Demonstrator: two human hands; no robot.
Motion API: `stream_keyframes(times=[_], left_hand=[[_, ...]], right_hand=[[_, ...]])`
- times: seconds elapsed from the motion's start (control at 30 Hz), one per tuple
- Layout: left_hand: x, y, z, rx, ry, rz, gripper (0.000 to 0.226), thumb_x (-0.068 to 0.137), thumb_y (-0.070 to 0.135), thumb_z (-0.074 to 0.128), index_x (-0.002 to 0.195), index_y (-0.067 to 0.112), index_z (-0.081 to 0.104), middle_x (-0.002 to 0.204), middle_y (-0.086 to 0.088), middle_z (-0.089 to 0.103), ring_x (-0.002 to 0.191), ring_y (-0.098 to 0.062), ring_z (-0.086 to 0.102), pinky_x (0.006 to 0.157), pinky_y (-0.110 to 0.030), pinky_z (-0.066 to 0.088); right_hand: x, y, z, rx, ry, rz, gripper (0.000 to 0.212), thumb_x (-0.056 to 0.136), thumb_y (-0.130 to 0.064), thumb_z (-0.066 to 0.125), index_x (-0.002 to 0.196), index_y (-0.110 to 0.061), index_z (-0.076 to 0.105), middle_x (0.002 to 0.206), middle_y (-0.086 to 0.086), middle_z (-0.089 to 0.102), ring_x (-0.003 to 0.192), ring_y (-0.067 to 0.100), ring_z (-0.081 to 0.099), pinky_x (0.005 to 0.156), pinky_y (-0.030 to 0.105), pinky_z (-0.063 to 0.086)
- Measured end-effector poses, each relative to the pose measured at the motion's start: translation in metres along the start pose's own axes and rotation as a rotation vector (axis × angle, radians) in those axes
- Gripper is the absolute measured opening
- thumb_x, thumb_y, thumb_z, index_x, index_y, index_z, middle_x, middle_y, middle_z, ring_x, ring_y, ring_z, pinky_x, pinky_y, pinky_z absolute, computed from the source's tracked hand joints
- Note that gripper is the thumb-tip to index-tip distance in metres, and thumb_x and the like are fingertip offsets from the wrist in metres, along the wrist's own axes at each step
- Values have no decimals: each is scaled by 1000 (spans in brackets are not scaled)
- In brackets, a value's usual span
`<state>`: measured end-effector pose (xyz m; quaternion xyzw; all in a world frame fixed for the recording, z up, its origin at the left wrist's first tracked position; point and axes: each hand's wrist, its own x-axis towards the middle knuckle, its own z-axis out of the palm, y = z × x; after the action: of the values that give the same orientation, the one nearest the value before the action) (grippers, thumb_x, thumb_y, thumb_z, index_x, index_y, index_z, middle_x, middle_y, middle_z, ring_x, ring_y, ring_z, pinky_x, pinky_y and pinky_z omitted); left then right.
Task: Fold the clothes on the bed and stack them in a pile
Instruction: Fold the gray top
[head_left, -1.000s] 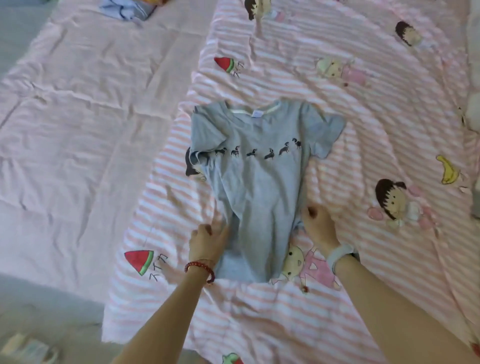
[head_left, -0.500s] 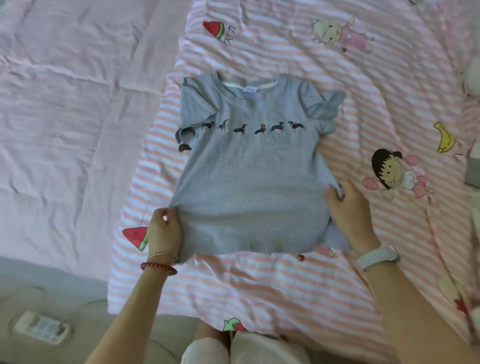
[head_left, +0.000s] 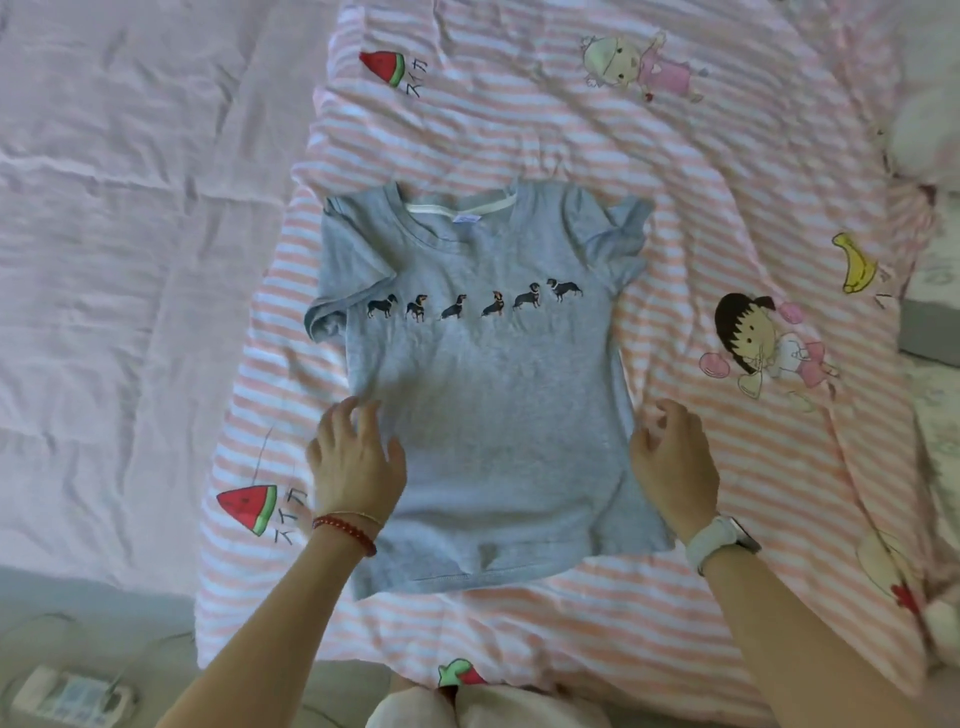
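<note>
So the grey t-shirt is lying face up and pretty much flat on the pink striped blanket on the bed, little row of dogs across the chest, neck pointing away from the person. It's spread out but not folded at all yet, so I'd say we're sitting right at the start of the fold for this one.

The left hand is resting on the shirt's left edge around waist height, fingers relaxed and spread, not pinching anything. The right hand is sitting at the right side seam, fingers loosely curled, and it isn't gripping any cloth as far as I can see. Looks to me like it's smoothing or lining up for the first side fold.

Both sleeves are looking a bit rumpled, the left one is curling under at the cuff, and the hem is puckering near the middle, so there's some tidying left.

No pile of folded clothes is showing anywhere in view, so I can't tell how much of the stack exists. My guess is most of the job is still ahead.
</note>
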<state>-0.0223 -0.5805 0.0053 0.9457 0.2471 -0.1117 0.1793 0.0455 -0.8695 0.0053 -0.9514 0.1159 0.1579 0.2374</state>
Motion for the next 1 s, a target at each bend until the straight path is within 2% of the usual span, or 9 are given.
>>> stream_keyframes(times=[0.23, 0.3, 0.4, 0.5, 0.63, 0.73, 0.87, 0.93, 1.0], left_hand=[[98, 58, 20, 251, -107, 362, 52, 96, 35, 38, 145, 21, 25, 155, -6, 13, 144, -27, 2, 116, -49, 5], [121, 64, 26, 333, -77, 394, 50, 96, 38, 36, 143, 23, 27, 154, -6, 15, 144, -28, 2, 113, -55, 2], [151, 60, 25, 404, -41, 314, 52, 94, 46, 32, 143, 31, 25, 155, -4, 15, 143, -29, 4, 109, -61, -2], [168, 42, 13, 362, -6, 115, 56, 92, 50, 33, 145, 35, 21, 157, -1, 11, 142, -31, 8, 107, -64, -6], [179, 27, -8, 191, 78, -125, 60, 90, 42, 44, 145, 27, 25, 157, -6, 9, 143, -32, 1, 107, -65, -3], [179, 24, -17, 161, 147, -196, 64, 86, 33, 50, 145, 23, 26, 156, -14, 7, 144, -32, -6, 107, -66, -7], [169, 20, -15, 127, 99, -192, 68, 87, 34, 50, 147, 25, 20, 157, -13, 0, 143, -34, -11, 106, -65, -8], [164, 14, -12, 30, 124, -227, 71, 86, 34, 54, 147, 22, 20, 156, -14, -4, 143, -33, -10, 108, -64, -4], [160, 8, -11, -96, 178, -312, 80, 82, 38, 59, 148, 19, 15, 156, -15, -5, 143, -32, -7, 110, -60, 1]], right_hand=[[102, -56, 3, 352, 57, 24, 33, 96, -16, 44, 125, -1, 49, 119, 12, 55, 109, 26, 52, 88, 25, 37], [137, -70, 1, 516, 25, 177, 28, 95, -25, 47, 112, -5, 55, 100, 9, 56, 89, 23, 54, 80, 33, 42], [178, -85, -5, 770, 38, 400, 28, 89, -24, 55, 67, -7, 48, 65, 6, 48, 58, 19, 43, 56, 32, 36], [199, -94, -5, 818, 5, 509, 25, 86, -20, 61, 67, -11, 46, 64, 5, 44, 54, 16, 42, 50, 26, 37], [210, -96, -5, 833, -62, 600, 16, 86, -13, 60, 74, -7, 50, 73, 7, 49, 61, 20, 48, 57, 30, 42], [204, -90, -9, 767, 123, 388, 4, 87, -8, 51, 84, -9, 53, 75, 4, 48, 74, 21, 47, 59, 29, 39], [183, -102, -8, 339, 372, -179, 9, 93, -11, 48, 86, -5, 49, 76, 8, 44, 63, 20, 39, 57, 29, 29], [168, -119, 0, 238, 267, -421, 14, 92, -14, 52, 101, -3, 55, 84, 4, 52, 58, 14, 41, 53, 24, 31], [154, -131, 14, 113, -16, -616, 26, 91, -22, 56, 114, -11, 55, 97, -5, 56, 61, 4, 42, 53, 17, 32]])
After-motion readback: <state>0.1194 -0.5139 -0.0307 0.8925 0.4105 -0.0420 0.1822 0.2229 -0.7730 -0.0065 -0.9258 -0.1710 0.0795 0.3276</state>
